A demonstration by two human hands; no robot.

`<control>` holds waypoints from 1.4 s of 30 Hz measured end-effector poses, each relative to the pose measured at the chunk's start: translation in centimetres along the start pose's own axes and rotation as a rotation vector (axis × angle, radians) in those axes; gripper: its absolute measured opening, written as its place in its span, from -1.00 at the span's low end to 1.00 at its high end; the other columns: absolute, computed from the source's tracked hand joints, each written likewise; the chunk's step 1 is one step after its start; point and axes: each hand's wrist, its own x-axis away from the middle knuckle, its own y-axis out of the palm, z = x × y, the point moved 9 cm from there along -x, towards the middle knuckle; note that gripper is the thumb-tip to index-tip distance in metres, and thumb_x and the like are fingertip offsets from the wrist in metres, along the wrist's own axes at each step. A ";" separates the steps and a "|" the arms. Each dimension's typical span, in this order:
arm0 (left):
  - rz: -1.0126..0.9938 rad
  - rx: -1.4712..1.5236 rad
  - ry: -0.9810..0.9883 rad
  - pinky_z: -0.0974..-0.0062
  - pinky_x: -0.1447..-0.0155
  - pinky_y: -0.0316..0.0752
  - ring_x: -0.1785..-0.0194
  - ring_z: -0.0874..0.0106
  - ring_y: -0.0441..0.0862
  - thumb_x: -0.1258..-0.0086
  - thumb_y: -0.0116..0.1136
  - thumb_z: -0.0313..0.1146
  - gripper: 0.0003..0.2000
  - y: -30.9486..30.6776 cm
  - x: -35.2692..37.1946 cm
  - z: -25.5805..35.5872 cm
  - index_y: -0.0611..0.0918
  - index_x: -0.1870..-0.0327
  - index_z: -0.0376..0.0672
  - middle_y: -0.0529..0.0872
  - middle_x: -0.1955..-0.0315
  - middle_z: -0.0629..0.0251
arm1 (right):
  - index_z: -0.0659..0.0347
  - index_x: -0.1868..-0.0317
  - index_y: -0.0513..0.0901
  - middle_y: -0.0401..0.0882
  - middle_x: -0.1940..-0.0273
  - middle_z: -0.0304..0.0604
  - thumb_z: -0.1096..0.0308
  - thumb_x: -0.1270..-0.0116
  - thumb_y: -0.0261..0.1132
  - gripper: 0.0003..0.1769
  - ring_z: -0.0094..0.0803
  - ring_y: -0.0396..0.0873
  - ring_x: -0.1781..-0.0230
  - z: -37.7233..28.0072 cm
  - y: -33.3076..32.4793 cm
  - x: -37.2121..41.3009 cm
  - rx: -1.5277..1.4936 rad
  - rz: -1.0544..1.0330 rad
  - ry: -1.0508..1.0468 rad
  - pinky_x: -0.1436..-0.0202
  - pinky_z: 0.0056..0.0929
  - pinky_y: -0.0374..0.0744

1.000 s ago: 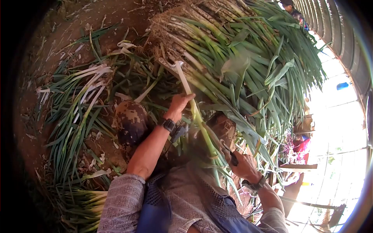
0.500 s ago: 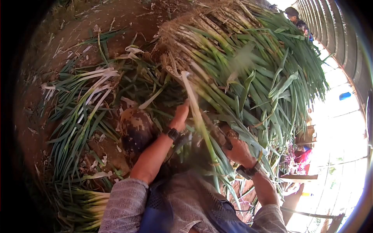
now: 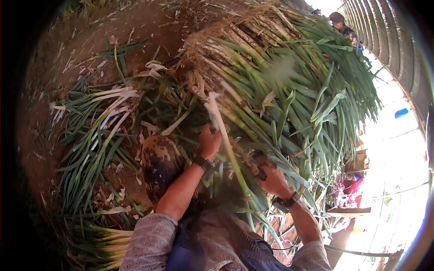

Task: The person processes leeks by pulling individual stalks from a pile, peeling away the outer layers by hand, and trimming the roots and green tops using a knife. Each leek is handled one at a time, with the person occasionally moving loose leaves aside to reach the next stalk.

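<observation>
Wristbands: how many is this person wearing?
2. One dark wristband on the left wrist, below the left hand gripping a green onion stalk; the other wristband is on the right wrist, beside the right hand. None looks hidden.

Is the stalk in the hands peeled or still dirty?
Peeled: the stalk in the left hand shows clean white, unlike the brown-skinned pile.

Left hand [image 3: 209,142] reaches forward on an outstretched bare forearm, fingers curled closed; right hand [image 3: 270,178] (elbow bent, nearer the body) is clenched too.
</observation>
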 end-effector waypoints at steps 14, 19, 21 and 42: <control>-0.276 1.140 -0.580 0.41 0.50 0.32 0.48 0.51 0.35 -0.62 -0.08 0.05 -0.67 2.4 1.5 3.0 0.45 0.21 -0.03 0.41 0.45 0.42 | 0.21 0.07 0.64 0.68 0.23 0.18 0.14 -0.17 0.37 -0.60 0.16 0.62 0.14 -3.1 -1.7 -7.5 0.018 0.051 -0.153 0.08 0.05 0.54; -0.512 1.371 -0.512 0.49 0.54 0.16 0.62 0.57 0.19 -0.64 -0.29 0.17 -0.55 2.5 1.8 6.3 0.46 0.32 0.05 0.23 0.68 0.59 | 0.24 0.04 0.61 0.67 0.26 0.21 0.17 -0.16 0.35 -0.58 0.19 0.60 0.12 -7.5 -5.6 -7.3 -0.028 0.100 -0.177 0.04 0.09 0.53; -0.569 1.417 -0.477 0.48 0.56 0.16 0.63 0.58 0.20 -0.64 -0.27 0.18 -0.55 2.2 1.8 6.8 0.46 0.34 0.06 0.23 0.69 0.59 | 0.25 0.01 0.60 0.66 0.27 0.22 0.18 -0.16 0.35 -0.57 0.20 0.59 0.12 -6.9 -5.4 -7.7 -0.029 0.103 -0.166 0.04 0.10 0.52; -0.722 1.626 -0.397 0.48 0.67 0.28 0.80 0.59 0.20 -0.66 -0.39 0.16 -0.44 0.5 1.9 9.9 0.44 0.50 0.01 0.22 0.82 0.61 | 0.22 0.15 0.56 0.64 0.36 0.20 0.07 -0.24 0.34 -0.61 0.23 0.60 0.24 -8.8 -7.2 -8.6 -0.030 0.203 -0.250 0.11 0.10 0.52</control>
